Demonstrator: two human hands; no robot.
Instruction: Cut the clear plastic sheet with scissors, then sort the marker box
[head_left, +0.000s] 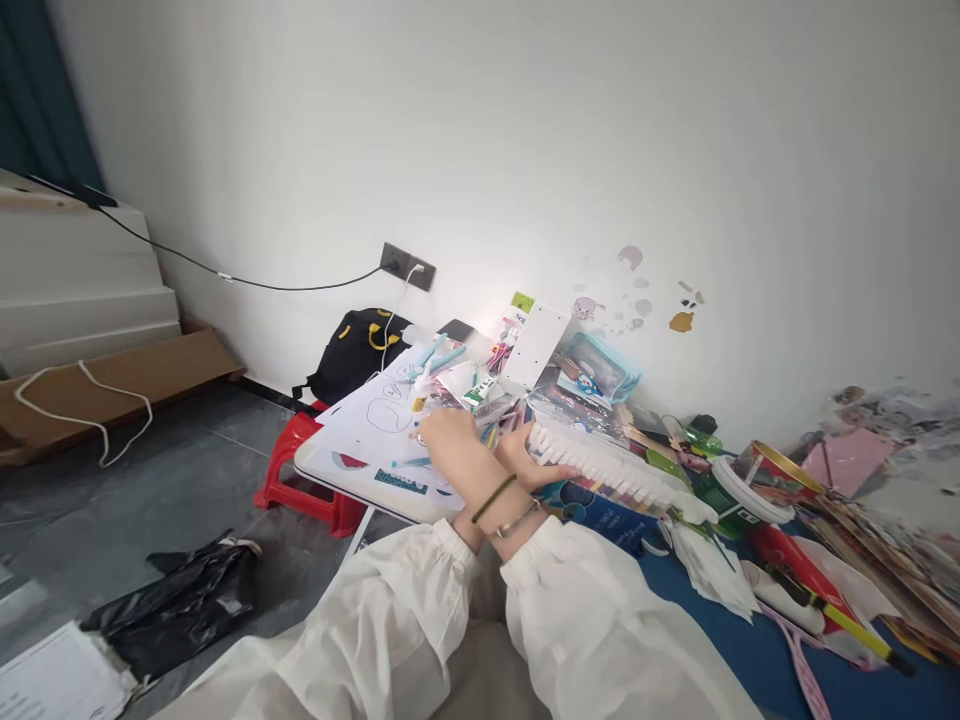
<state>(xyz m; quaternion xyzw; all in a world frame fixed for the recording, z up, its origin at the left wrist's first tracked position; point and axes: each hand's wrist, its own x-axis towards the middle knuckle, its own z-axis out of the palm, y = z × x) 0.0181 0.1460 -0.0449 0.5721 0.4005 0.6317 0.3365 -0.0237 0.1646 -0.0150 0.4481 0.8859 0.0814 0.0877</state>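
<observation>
My forearms cross, the right one over the left. My right hand (pixel 451 438), beyond a green band and a metal bracelet, is over the drawing sheet (pixel 352 425); its fingers curl in, and whatever they hold is hidden. Just left of it lies a light blue pen (pixel 411 462). A white glue bottle (pixel 421 388) with a yellowish label is beyond it. My left hand (pixel 521 455) grips the near left end of a long case of white-capped pens (pixel 615 468), thumb along its side. Loose coloured pens (pixel 491 436) lie between the hands.
Behind are light blue scissors (pixel 442 358), a white panel (pixel 536 345) and a clear blue box (pixel 600 365). A green-and-white tub (pixel 742 495) and clutter crowd the right. A red stool (pixel 300 470) and black backpack (pixel 356 350) are left.
</observation>
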